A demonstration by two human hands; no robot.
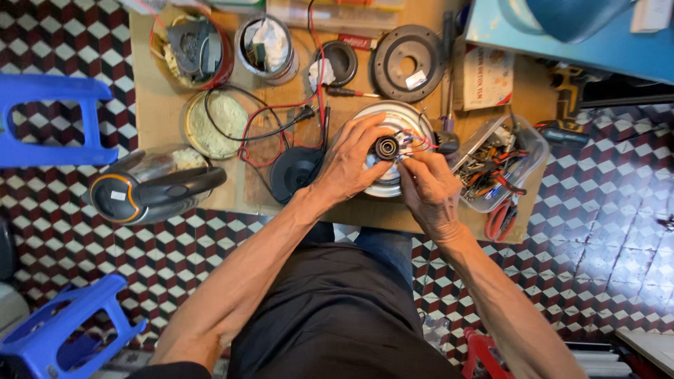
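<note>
A round silver metal plate (407, 116) with a black round connector (387, 147) and red wires at its centre lies on the low wooden table (161, 105). My left hand (351, 163) rests on the plate's left side, fingers curled around it beside the connector. My right hand (428, 189) pinches small wires or a terminal just right of the connector. Whatever sits under the fingertips is hidden.
A glass kettle body with black handle (151, 186) lies at the table's left edge. A black kettle base (295, 172), red and black wires, two tins (267, 45), a black disc (407, 63), a clear box of tools (495, 161) and red pliers (498, 219) surround the plate. Blue stools (49, 119) stand left.
</note>
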